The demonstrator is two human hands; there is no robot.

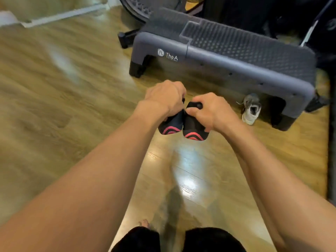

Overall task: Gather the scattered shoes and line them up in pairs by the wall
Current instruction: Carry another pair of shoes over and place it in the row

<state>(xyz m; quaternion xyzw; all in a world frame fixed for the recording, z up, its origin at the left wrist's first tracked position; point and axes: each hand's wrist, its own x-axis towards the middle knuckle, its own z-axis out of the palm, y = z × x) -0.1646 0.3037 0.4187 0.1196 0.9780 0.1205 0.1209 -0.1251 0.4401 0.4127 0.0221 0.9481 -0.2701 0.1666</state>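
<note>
Wooden floor [63,106] (glossy) beneath black shoes [193,126]

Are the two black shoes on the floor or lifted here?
Lifted: the left hand grips the left black shoe, the right hand the right black shoe; both hang above the floor.

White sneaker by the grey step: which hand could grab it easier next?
Probably the right hand: the white-and-grey lace-up sneaker lies just right of it, by the grey plastic step bench, farther from the left hand. But both hands hold black pink-striped shoes, so one must be freed first.
</note>
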